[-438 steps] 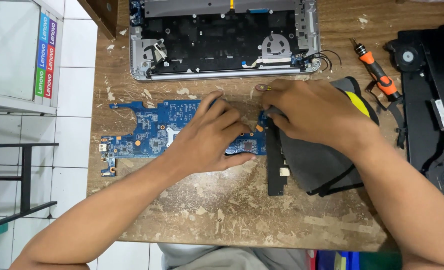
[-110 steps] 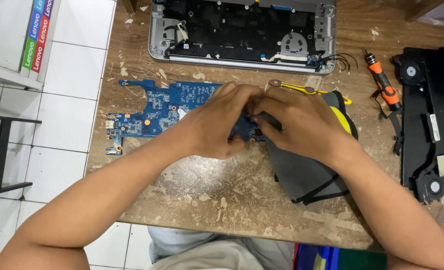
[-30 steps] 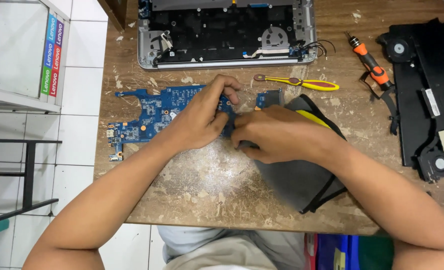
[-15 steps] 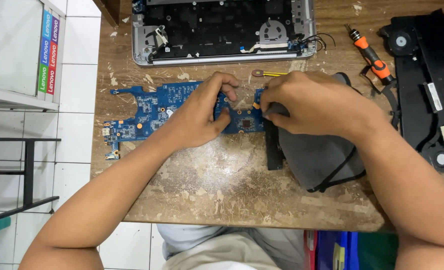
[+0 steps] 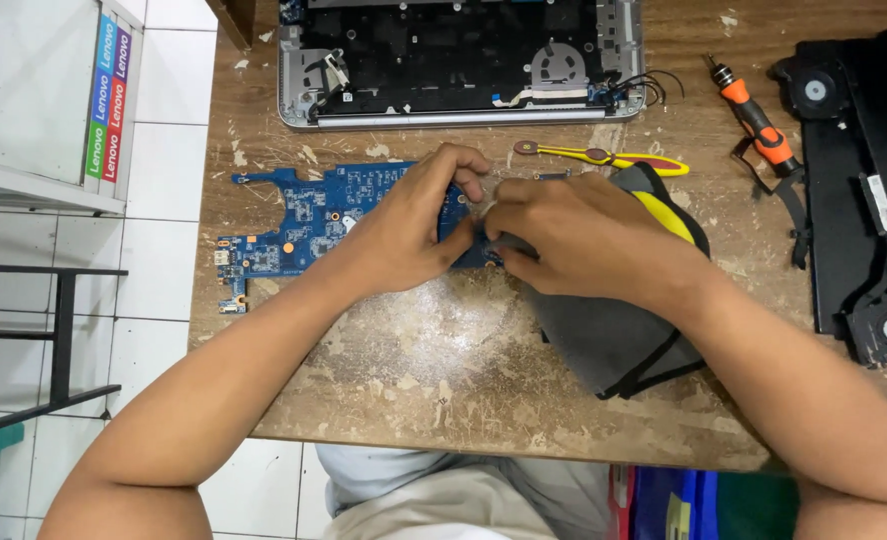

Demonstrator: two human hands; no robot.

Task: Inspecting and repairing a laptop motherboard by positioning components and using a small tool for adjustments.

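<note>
Blue and flat, the long printed circuit board [image 5: 304,225] lies on the worn, scratched wooden table [image 5: 444,380] near its left edge, stretching toward the middle. We see our left hand [image 5: 409,225] resting on the right part of this board, fingers curled over its far edge and thumb on the near side, pinching the board between them. Our right hand [image 5: 574,230] meets it from the right, its fingertips pressed together over the board's right end; what they pinch there is hidden under the fingers, so we cannot tell.

Under the right hand and wrist lies a dark grey fabric pouch with a yellow stripe and black trim [image 5: 624,330], reaching toward the near edge of the table. Just beyond the hands lie yellow tweezers with red grips [image 5: 604,157]. At the far edge of the table sits an opened silver laptop base [image 5: 464,60], its black inside and round fan exposed. An orange-handled screwdriver with a black tip [image 5: 754,115] lies near the far right, and beside it, along the right edge, a black plastic laptop cover with two round speakers [image 5: 864,180].
</note>
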